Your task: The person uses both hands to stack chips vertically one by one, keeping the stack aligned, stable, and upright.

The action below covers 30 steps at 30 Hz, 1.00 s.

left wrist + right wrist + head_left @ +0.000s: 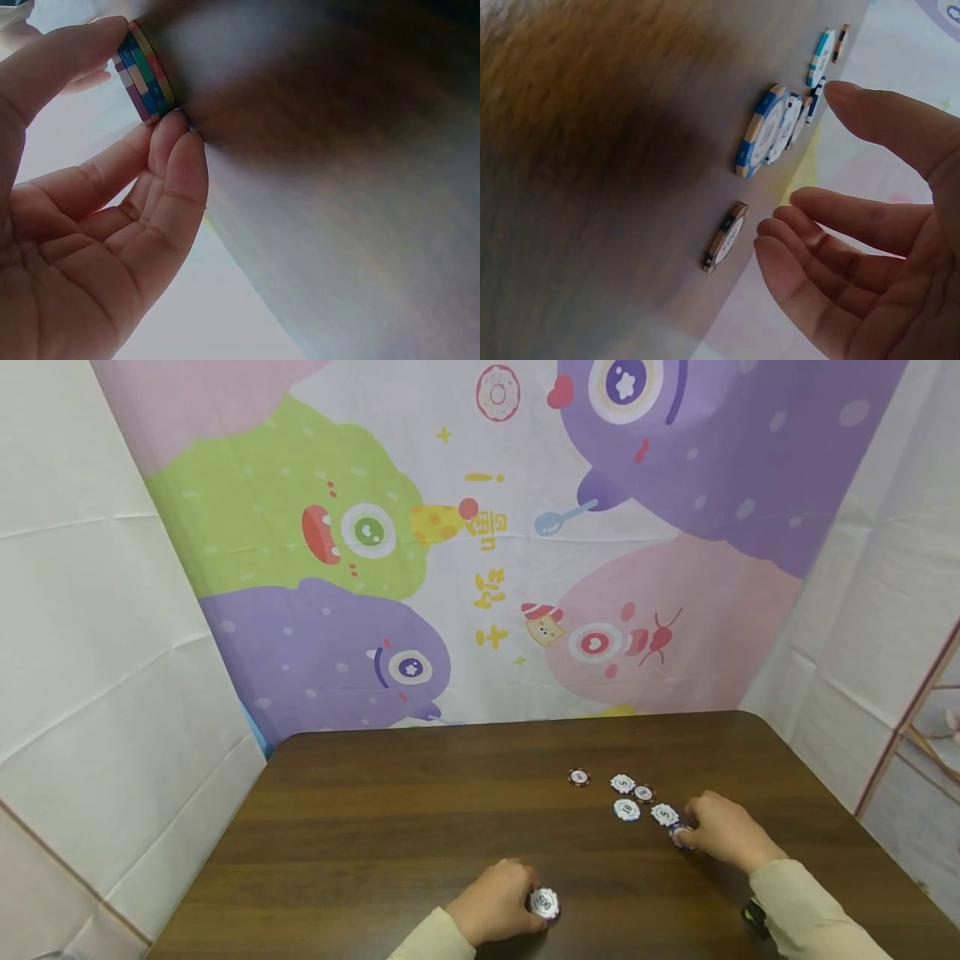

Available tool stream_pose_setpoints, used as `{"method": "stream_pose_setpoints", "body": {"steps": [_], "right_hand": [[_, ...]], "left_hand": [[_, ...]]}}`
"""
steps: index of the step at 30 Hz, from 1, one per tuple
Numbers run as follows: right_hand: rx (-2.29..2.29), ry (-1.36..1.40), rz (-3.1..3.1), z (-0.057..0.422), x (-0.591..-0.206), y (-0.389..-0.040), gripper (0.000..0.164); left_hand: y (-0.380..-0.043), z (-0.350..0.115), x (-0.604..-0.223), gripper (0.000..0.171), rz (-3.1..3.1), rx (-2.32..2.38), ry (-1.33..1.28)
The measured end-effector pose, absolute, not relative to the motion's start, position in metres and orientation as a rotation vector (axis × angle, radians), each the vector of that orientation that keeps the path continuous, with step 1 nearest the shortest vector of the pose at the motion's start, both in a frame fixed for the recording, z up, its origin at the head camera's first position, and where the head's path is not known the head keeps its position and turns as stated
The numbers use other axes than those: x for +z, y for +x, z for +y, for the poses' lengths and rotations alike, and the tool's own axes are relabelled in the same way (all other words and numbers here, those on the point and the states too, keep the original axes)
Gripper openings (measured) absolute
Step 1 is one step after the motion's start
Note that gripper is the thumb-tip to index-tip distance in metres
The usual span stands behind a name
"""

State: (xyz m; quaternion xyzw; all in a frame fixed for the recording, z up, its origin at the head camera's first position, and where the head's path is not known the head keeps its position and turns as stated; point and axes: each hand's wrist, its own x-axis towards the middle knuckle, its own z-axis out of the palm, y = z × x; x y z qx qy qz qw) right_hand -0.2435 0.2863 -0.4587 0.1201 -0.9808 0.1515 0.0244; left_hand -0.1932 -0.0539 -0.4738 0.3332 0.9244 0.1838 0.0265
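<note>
My left hand pinches a short stack of poker chips between thumb and fingers, low on the table. The top chip is white with a printed number. In the left wrist view the stack shows coloured edges: red, green, blue and purple. My right hand is over a blue-edged chip, which it partly covers. The right wrist view shows its fingers spread apart, with that blue and tan chip beyond them. Also near the fingertips lies a brown-edged chip, hidden in the head view.
Other chips lie flat: a white 5 chip, a white 10 chip, another 5 chip, a dark-edged chip and a separate dark one. Beyond the brown wooden table hangs a cartoon-printed cloth.
</note>
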Motion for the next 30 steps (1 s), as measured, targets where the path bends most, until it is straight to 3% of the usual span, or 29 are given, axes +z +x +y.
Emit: {"method": "stream_pose_setpoints", "body": {"steps": [17,30], "right_hand": [[0.524,0.355,-3.113,0.288,-0.469,-0.251,0.017],[0.533,0.336,-3.107,0.288,-0.472,-0.252,0.019]], "left_hand": [[-0.193,-0.053,-0.475,0.023,2.884,0.532,1.043],[-0.193,-0.054,-0.475,0.023,2.909,0.494,1.041]]}}
